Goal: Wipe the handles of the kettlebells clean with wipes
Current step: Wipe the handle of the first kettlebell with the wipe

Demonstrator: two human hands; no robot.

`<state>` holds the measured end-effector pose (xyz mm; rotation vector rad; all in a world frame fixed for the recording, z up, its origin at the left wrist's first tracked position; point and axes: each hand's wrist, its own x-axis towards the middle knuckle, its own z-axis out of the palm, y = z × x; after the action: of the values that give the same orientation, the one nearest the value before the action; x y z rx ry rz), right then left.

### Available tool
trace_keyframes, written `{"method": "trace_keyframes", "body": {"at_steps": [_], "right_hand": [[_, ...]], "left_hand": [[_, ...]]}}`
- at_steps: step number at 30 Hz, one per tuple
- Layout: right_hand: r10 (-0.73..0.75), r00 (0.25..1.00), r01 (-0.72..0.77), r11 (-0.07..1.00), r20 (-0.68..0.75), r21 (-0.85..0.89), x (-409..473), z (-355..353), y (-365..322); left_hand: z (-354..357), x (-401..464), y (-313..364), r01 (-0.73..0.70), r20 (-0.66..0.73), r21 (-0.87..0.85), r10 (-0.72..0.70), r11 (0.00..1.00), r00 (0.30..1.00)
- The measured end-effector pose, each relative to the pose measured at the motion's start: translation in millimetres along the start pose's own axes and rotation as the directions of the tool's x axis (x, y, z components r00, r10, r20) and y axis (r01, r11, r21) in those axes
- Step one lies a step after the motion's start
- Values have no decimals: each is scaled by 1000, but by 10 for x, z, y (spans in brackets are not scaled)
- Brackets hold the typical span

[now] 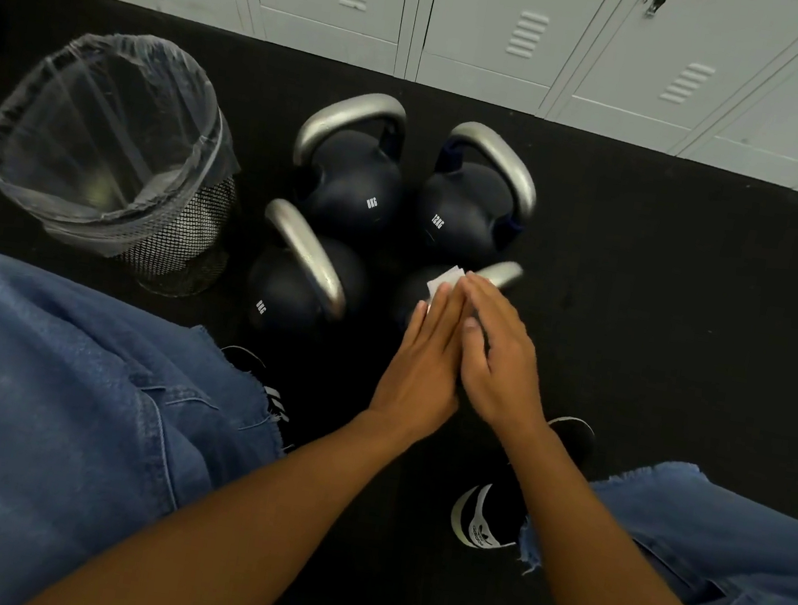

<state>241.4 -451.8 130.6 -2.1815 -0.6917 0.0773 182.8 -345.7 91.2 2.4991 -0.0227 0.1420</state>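
Observation:
Four dark kettlebells with silver handles stand together on the black floor: back left [355,163], back right [473,195], front left [304,268], and front right [501,273], which is mostly hidden by my hands. My left hand [422,357] and my right hand [502,358] lie flat against each other just above the front right kettlebell. A white wipe [443,280] is pressed between them. Its corner sticks out past the fingertips, next to that kettlebell's handle. The fingers of both hands are straight.
A mesh waste bin [111,144] with a clear liner stands left of the kettlebells. Grey lockers [476,31] line the back wall. My knees in blue denim [67,384] and black shoes [484,519] frame the floor in front.

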Motion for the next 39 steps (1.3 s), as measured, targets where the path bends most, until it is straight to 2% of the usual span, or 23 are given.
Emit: {"method": "trace_keyframes", "body": {"at_steps": [3,5,8,10,13,16,19,21,23,26,28,30,32,34,37,39], "right_hand": [[-21,997,22,1000,73,-5,-5,66,-26],[-11,988,20,998,151,-61,-11,112,0],[-12,966,81,962,257,-261,-54,176,76],[-25,955,134,925,296,-357,-76,215,98],[-71,938,226,865,338,-448,-70,220,139],[-38,960,169,869,279,-465,-17,135,225],[23,979,72,890,202,-450,43,91,241],[12,978,85,888,207,-453,52,126,184],[-50,955,187,866,293,-463,37,173,152],[-153,880,383,787,450,-483,22,168,216],[-148,908,329,832,392,-448,90,96,271],[-41,962,155,897,270,-415,155,8,318],[12,976,83,902,218,-423,159,-20,330],[-32,968,136,899,248,-415,130,16,292],[-140,931,269,887,338,-375,97,69,270],[-163,932,281,889,324,-361,123,41,331]], "left_hand": [[-5,-42,-47,161,-31,-161,-168,974,985],[3,-88,-121,296,-52,-244,-317,924,947],[-26,-119,-202,401,72,-404,-408,822,910],[-66,-113,-213,436,126,-442,-427,784,896],[-109,-86,-240,373,10,-502,-426,780,905],[-120,-55,-341,333,-95,-464,-420,821,902],[-133,-54,-382,352,-76,-441,-425,825,902],[-153,-57,-378,361,-66,-461,-437,810,897],[-177,-59,-362,353,-61,-481,-432,803,900],[-196,-63,-341,353,-50,-489,-429,798,902],[-190,-51,-343,349,-72,-458,-425,817,902],[-188,-38,-353,371,-71,-427,-440,825,895],[-191,-30,-346,386,-58,-418,-448,822,892],[-221,-13,-317,368,-68,-415,-431,832,900],[-280,21,-267,267,-91,-441,-339,857,936],[-292,63,-247,232,-104,-418,-300,878,948]]}}
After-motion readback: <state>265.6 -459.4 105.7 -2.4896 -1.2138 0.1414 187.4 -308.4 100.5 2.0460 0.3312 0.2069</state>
